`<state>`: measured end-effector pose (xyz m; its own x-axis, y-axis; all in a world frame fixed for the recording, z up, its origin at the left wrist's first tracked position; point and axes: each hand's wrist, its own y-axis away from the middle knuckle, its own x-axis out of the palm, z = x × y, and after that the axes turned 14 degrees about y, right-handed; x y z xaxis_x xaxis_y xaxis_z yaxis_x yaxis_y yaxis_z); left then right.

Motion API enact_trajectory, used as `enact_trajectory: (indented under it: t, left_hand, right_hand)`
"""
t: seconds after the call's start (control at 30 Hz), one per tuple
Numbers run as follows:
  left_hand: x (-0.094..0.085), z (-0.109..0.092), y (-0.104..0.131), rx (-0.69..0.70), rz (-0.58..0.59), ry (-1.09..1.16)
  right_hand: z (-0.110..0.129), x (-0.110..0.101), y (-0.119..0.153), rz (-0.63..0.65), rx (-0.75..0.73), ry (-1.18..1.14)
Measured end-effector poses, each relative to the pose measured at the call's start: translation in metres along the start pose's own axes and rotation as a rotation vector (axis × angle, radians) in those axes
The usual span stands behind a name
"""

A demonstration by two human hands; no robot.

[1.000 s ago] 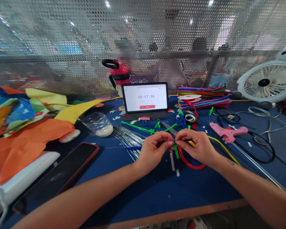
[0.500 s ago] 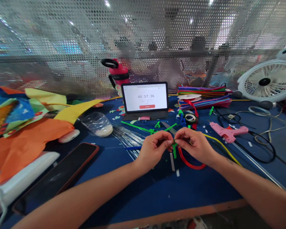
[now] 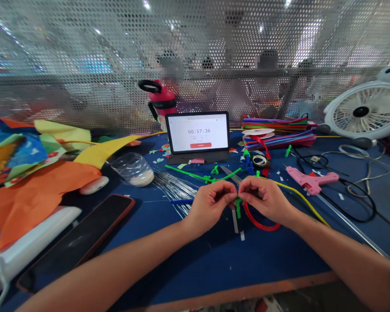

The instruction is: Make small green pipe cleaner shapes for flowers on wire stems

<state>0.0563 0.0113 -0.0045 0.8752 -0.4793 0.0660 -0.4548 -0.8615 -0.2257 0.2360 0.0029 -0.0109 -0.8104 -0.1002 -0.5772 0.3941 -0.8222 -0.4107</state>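
My left hand (image 3: 212, 201) and my right hand (image 3: 263, 197) meet fingertip to fingertip above the table, each in a pinch. Between them a short, fuzzy green pipe cleaner piece (image 3: 238, 209) hangs down, its top hidden by the fingers. Under the hands lie metal blades (image 3: 230, 173) and a red loop (image 3: 261, 225), probably scissors, partly covered by my right hand. Just beyond, a long green pipe cleaner (image 3: 188, 172) and small twisted green pieces (image 3: 215, 170) rest on the blue table (image 3: 214, 264). A bundle of thin silvery wires (image 3: 177, 186) lies left of my left hand.
A tablet (image 3: 198, 132) showing a timer stands at the back. Pipe cleaner bundles (image 3: 279, 138), a tape roll (image 3: 260, 161), a pink glue gun (image 3: 312, 178) and a fan (image 3: 364, 110) are rightward. Leftward are a clear cup (image 3: 133, 169), a phone (image 3: 81, 238) and orange material (image 3: 45, 186).
My right hand's fingers have curled more upright at the pinch, and the hanging green piece has shifted slightly downward. My left hand has barely moved.
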Motion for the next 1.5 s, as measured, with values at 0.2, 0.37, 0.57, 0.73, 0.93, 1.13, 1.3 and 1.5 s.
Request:
enact_trajectory:
  t: [0.2, 0.37, 0.57, 0.73, 0.93, 1.13, 1.3, 1.5]
  left_hand:
    - [-0.002, 0.002, -0.001, -0.026, 0.037, -0.023]
    - [-0.001, 0.003, -0.001, 0.009, -0.029, 0.001]
    - [0.004, 0.001, 0.0, 0.05, -0.105, 0.11]
    - [0.004, 0.007, -0.001, -0.064, -0.097, 0.239]
    - [0.003, 0.01, 0.0, -0.079, -0.106, 0.205]
    - [0.002, 0.007, 0.003, 0.011, -0.083, -0.005]
    - [0.003, 0.007, 0.005, 0.036, -0.063, -0.073]
    - [0.003, 0.009, 0.006, 0.013, -0.071, -0.093]
  right_hand:
    - [0.001, -0.001, 0.0, 0.009, -0.014, 0.05]
    - [-0.002, 0.001, -0.002, -0.009, 0.098, -0.046]
    - [-0.004, 0.002, -0.003, -0.009, 0.144, -0.163]
    - [-0.001, 0.001, -0.002, -0.077, 0.12, -0.118]
    - [0.0, 0.002, -0.001, -0.061, 0.116, -0.092]
    - [-0.004, 0.002, -0.001, 0.002, 0.118, -0.142]
    - [-0.003, 0.002, 0.0, 0.018, 0.117, -0.154]
    - [0.0, 0.003, 0.001, 0.005, 0.15, -0.127]
